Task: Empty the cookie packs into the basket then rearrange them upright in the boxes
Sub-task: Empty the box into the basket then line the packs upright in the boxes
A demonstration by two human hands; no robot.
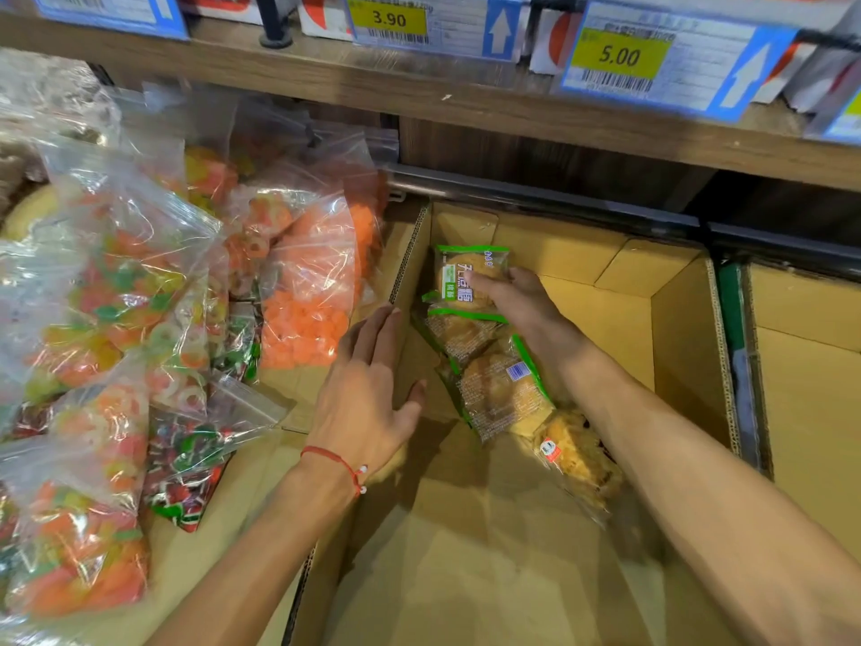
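In the middle of the frame stands an open cardboard box (605,319), and the cookie packs are inside it, along its left wall. The right hand (517,300) reaches in from the lower right to the far left corner of the box. There it holds one green-edged cookie pack (468,272) standing upright, with its printed face toward the camera. The fingers (482,284) are bent over the front of this pack; the thumb is hidden behind the hand. Below this pack three other packs (503,394) lie in a loose row toward the lower right. They are leaning and partly overlapping each other, not upright. The one nearest the camera is under the right forearm. The left hand (368,389) is at the left wall of the same box, the fingers straight and close together, the thumb spread toward the inside. It holds nothing and seems to rest on the cardboard edge. On its wrist is a thin red string bracelet (333,459). In the left part of the frame clear bags of coloured candy (116,282) are piled up. A second box (810,366) stands at the right edge. Across the top runs a wooden shelf (419,100) with yellow price tags (389,18) showing 3.90 and 5.00.
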